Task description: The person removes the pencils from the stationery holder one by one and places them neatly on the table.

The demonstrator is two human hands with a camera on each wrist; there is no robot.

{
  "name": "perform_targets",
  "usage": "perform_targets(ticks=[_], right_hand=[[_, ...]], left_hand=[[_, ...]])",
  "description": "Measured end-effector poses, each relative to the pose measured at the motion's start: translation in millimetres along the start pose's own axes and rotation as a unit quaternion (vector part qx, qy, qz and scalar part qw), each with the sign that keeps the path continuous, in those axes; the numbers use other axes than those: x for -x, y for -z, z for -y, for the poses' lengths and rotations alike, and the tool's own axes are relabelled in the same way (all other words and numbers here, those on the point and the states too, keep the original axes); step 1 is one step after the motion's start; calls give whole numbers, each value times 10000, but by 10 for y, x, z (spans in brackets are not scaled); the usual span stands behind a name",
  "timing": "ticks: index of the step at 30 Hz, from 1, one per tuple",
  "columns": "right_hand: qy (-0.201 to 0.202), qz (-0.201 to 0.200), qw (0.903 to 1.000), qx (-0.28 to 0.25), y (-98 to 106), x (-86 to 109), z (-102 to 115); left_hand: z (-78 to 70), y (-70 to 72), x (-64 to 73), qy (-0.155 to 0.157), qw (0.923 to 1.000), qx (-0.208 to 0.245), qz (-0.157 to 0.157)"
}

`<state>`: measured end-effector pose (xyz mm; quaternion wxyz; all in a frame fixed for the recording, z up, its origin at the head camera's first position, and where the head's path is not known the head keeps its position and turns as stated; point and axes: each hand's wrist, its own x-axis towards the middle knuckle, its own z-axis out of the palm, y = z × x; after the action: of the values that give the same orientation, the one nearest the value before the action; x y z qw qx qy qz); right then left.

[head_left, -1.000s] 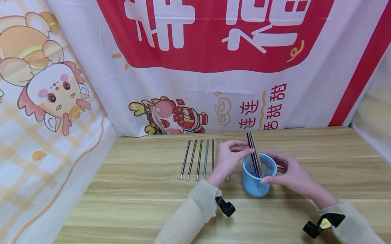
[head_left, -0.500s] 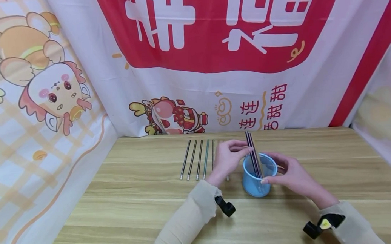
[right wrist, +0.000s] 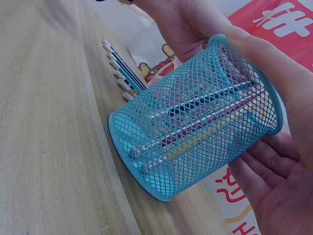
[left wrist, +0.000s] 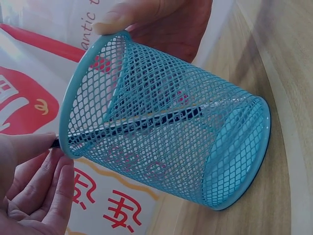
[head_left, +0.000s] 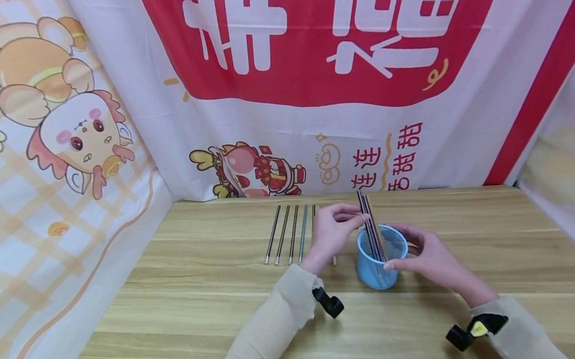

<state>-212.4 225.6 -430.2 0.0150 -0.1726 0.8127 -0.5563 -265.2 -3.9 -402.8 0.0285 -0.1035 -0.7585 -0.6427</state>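
A light-blue mesh pencil holder (head_left: 374, 278) stands on the wooden table. My right hand (head_left: 430, 253) grips its rim, thumb on the near side and fingers round the far side. The left hand (head_left: 332, 231) pinches a dark pencil (head_left: 361, 201) near its upper end, fingers close over the rim. Seen through the mesh in the left wrist view, this dark pencil (left wrist: 146, 122) slants into the holder, its lower end above the floor. A red pencil (right wrist: 183, 132) and a yellow one (right wrist: 190, 144) lean inside in the right wrist view, eraser ends near the bottom.
Left of the holder lies a row of several pencils (head_left: 282, 235), eraser ends toward me, partly covered by the left hand. A printed cloth (head_left: 283, 113) hangs behind the table (head_left: 177, 320), and another (head_left: 62, 178) stands along the left side.
My left hand has risen slightly and shifted a little left, and the dark pencil's top has moved up and left with it. The right hand and the holder have stayed put.
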Motion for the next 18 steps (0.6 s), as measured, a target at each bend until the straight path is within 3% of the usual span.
perform_targets(ticks=[18], right_hand=[[-64,-1,10000,67,3,6,-7]], left_hand=[[-119,126,-25,40,9987,333,-380]])
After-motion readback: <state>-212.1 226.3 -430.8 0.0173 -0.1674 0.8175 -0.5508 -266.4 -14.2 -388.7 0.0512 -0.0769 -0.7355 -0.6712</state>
